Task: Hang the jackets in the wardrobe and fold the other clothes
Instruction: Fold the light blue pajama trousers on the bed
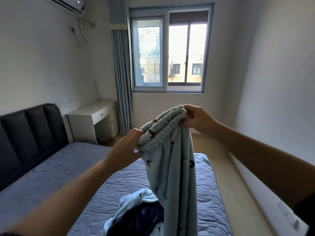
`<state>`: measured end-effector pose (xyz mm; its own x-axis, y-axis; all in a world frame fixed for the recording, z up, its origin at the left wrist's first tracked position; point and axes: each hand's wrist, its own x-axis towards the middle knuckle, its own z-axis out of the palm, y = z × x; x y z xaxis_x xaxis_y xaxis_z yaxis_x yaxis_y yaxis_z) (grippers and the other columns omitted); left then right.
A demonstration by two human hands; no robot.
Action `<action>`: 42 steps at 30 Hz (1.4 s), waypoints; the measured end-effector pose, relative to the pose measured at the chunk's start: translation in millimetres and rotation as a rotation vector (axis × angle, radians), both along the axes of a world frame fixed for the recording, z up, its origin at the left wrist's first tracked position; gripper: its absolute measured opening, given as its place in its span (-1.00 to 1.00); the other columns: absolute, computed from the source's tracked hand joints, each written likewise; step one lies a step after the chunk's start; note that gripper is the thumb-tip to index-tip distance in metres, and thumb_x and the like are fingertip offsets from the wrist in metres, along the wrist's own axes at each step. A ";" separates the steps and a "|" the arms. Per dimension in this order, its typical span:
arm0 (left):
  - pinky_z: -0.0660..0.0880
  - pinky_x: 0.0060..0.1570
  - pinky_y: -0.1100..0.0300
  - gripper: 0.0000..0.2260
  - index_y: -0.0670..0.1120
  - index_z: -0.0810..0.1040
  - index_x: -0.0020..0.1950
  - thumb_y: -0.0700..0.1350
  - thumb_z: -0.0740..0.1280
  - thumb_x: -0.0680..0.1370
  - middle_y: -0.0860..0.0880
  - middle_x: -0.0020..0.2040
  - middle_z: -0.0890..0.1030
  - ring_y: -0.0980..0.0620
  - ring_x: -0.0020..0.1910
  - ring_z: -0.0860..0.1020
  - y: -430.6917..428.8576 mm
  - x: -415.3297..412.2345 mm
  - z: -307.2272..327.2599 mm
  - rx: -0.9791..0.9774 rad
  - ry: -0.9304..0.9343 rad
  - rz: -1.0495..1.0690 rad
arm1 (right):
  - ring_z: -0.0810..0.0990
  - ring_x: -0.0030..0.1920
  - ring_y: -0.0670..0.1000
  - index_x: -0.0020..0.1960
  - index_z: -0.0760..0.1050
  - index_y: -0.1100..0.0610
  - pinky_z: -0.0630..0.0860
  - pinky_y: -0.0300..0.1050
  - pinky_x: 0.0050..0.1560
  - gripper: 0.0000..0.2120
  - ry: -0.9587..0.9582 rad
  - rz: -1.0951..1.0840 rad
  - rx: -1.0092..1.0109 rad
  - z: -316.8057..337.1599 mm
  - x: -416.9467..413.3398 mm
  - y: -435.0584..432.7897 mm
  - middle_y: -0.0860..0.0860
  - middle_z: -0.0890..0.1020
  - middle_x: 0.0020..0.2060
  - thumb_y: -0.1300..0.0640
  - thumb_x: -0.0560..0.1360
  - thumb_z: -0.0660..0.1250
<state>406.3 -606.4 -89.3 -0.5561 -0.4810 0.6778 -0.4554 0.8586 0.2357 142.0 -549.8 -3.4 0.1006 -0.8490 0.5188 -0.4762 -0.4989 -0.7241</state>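
Above the near side of the bed [59, 167], the pale blue trousers [172, 167] hang in the air, held by their gathered waistband [163, 123]. The left hand [126, 149] has its fingers curled round one end of the band, and the right hand [197, 119] pinches the other end, higher over the bed. The legs drop straight down to a heap of clothes [136, 213] on the bed's near edge. Whether they rest on it or only pass in front is hard to tell. The likely trouble is the hems catching on that heap as the trousers are lowered, so the legs land twisted and the fold comes out crooked. The stretchy band could also slip from the pinch.
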 end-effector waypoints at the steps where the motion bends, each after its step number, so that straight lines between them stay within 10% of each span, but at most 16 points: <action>1: 0.57 -0.16 0.21 -0.62 -0.11 0.43 0.15 -0.14 0.49 0.42 0.02 0.03 0.50 0.04 -0.11 0.56 1.3 -1.6 -1.3 0.000 0.029 0.003 | 0.49 -0.23 -0.29 -0.03 0.49 0.15 0.47 -0.34 -0.10 -0.64 0.036 -0.009 -0.007 0.4 -1.8 -0.9 -0.07 0.55 -0.21 0.55 0.36 0.34; 7: 0.44 -0.22 0.50 -0.50 0.08 0.22 0.28 -0.20 0.41 0.49 -0.03 0.02 0.59 0.09 -0.19 0.57 6.7 0.0 16.0 -0.001 -0.028 -0.050 | 0.54 -0.07 -0.12 0.23 0.37 0.13 0.56 -0.20 -0.04 -0.48 0.282 0.028 0.023 0.0 -28.3 8.9 0.04 0.56 -0.01 0.53 0.37 0.29; 15: 0.58 -0.29 0.02 -0.76 -0.14 0.54 0.02 -0.21 0.50 0.41 -0.05 -0.14 0.58 0.00 -0.26 0.55 22.8 4.5 13.6 -0.219 -0.052 -0.097 | 0.50 -0.15 -0.23 0.06 0.46 0.17 0.48 -0.40 -0.15 -0.62 0.348 -0.024 0.059 -10.5 -45.9 14.6 -0.02 0.56 -0.11 0.51 0.34 0.33; 25: 0.41 0.16 0.16 -0.84 0.02 0.62 -0.06 0.07 0.33 0.48 -0.01 0.25 0.48 0.00 0.22 0.42 26.9 11.0 39.5 -0.560 -0.354 -0.219 | 0.49 -0.17 -0.11 0.00 0.50 0.21 0.46 -0.41 -0.16 -0.66 0.386 -0.049 0.099 -15.0 -51.0 17.8 0.03 0.57 -0.15 0.53 0.32 0.36; 33: 0.33 -0.34 0.47 -0.82 -0.04 0.43 -0.33 -0.17 0.39 0.42 0.11 -0.37 0.50 0.19 -0.41 0.41 20.1 15.8 65.7 -0.071 -0.374 -0.237 | 0.56 0.08 -0.08 0.14 0.50 0.12 0.55 -0.23 0.02 -0.49 0.259 0.066 -0.014 -15.1 -41.5 30.4 -0.01 0.58 0.06 0.58 0.32 0.32; 42: 0.27 -0.42 0.29 -0.75 0.12 0.22 -0.36 -0.15 0.27 0.30 0.12 -0.43 0.37 0.14 -0.42 0.32 17.5 29.4 91.0 -0.010 -0.598 -0.197 | 0.54 -0.11 0.10 0.04 0.47 -0.08 0.58 -0.15 -0.25 -0.51 0.474 0.168 -0.007 -9.4 -24.8 53.6 -0.13 0.55 -0.06 0.47 0.37 0.34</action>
